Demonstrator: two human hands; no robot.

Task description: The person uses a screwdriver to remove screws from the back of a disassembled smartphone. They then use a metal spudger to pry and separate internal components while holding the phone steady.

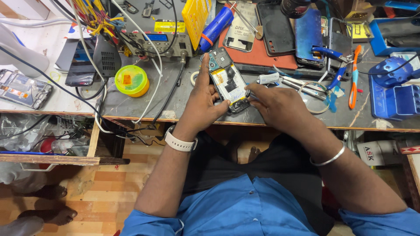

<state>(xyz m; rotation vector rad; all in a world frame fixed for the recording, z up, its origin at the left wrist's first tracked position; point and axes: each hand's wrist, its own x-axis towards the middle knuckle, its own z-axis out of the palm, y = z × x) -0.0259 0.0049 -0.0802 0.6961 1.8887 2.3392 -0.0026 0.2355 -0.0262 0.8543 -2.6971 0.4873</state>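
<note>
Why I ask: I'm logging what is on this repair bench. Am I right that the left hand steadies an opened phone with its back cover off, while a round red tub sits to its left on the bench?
Not quite. The head view shows the left hand steadying the opened phone, back cover off, but the round tub to its left is yellow-green, not red.

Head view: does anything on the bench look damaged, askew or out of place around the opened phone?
The opened phone lies tilted, back cover off, held by the left hand and right hand. A second stripped phone lies at the far left edge. Blue smears stain the benchtop by the pliers. Otherwise just clutter.
</note>
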